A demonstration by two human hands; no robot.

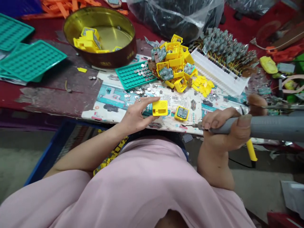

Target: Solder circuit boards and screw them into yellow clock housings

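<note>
My left hand (137,115) pinches a small yellow plastic case (160,108) between thumb and fingers, above the table's front edge. The face turned to me has a cluster of tiny holes and a rectangular recess. My right hand (225,128) is wrapped round a grey electric screwdriver (270,128), its thin bit pointing left. Between the hands lies a second yellow case (181,113), open side up, with a grey part inside. Beyond them is a pile of yellow cases (175,60), some holding grey parts. Button cells (144,71) lie on and around a green tray (128,79).
A round tin (106,60) with yellow cases stands back left, near green trays (35,60). Small yellow covers (203,85) lie beside a white rack (220,74) and wired grey parts (225,44). A black bag (175,19) is behind. A blue crate (49,148) sits below left.
</note>
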